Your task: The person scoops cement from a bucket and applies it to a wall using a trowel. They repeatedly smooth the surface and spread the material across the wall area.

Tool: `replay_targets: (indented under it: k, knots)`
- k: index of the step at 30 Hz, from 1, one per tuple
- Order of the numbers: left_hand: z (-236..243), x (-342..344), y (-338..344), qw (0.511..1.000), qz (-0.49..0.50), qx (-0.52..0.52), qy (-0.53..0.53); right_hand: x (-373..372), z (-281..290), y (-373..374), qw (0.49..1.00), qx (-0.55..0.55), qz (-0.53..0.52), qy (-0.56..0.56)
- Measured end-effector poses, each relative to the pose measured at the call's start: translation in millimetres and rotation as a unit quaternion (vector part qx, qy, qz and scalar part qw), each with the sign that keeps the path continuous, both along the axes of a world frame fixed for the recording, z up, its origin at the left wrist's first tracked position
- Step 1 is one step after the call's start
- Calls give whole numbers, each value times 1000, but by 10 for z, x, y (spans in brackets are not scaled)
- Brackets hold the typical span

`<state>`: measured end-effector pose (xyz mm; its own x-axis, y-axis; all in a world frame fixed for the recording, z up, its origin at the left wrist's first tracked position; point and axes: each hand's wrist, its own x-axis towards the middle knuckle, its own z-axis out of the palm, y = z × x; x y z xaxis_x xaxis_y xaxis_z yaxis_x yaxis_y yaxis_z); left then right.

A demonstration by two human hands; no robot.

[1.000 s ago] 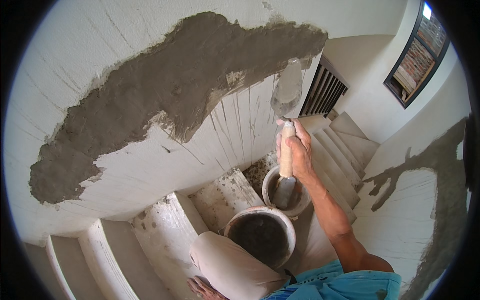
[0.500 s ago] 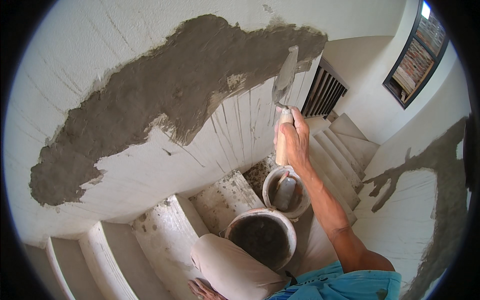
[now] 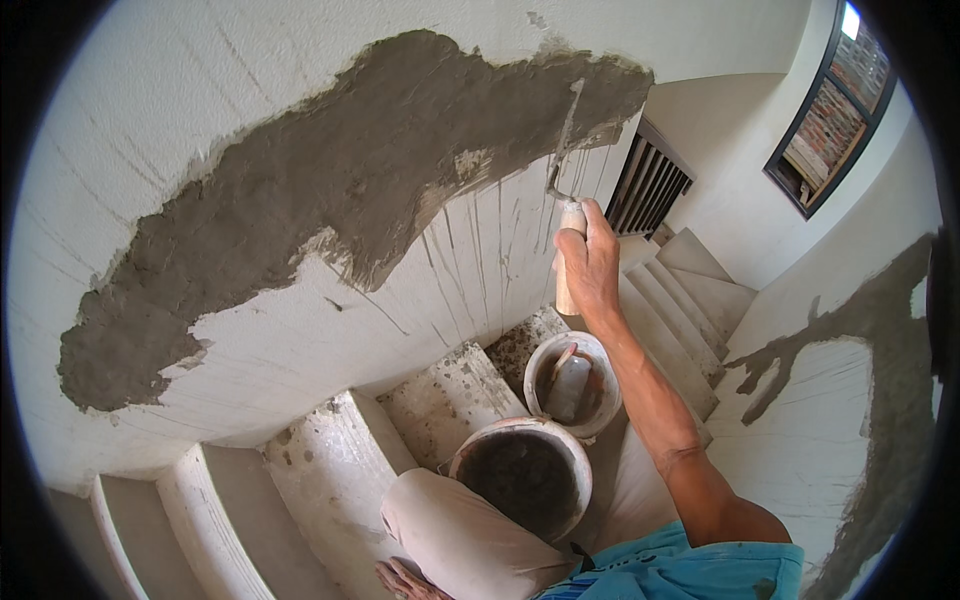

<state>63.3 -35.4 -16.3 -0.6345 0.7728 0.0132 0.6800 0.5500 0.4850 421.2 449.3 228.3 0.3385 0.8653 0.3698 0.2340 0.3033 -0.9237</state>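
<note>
My right hand is wrapped round the pale wooden handle of a trowel. The trowel points up the wall, its narrow blade seen almost edge-on over the right part of a wet grey mortar patch. Whether the blade touches the mortar is hard to tell. Down at the lower edge, beside my bent knee, my left hand shows only in part, fingers stretched out over the step and holding nothing visible. A bucket of dark grey mortar stands by my knee.
Behind that bucket, a smaller one contains a handled tool in murky water. Concrete stairs run along the wall on both sides of me. Further off are a dark railing and a black-framed window. Another mortar patch covers the right wall.
The trowel blade has turned from showing its broad face to nearly edge-on. My right hand has shifted slightly upward and right; my left hand stays put.
</note>
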Motion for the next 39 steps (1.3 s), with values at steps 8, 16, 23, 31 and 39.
replay_targets:
  k: [8,16,23,31,39]
  knots:
    - [575,376,338,994,-28,-61,80,-65,-173,145,926,73,-187,-321]
    - [923,516,448,996,-21,-67,50,-138,-258,-57,942,82,-139,-294]
    - [812,508,420,956,22,154,-250,7,-148,128,957,85,-140,-240]
    - [720,406,318,999,-37,-35,3,-205,-220,42,939,130,-118,-296]
    - [895,481,445,993,-53,-40,98,-49,-179,199,935,153,-148,-284]
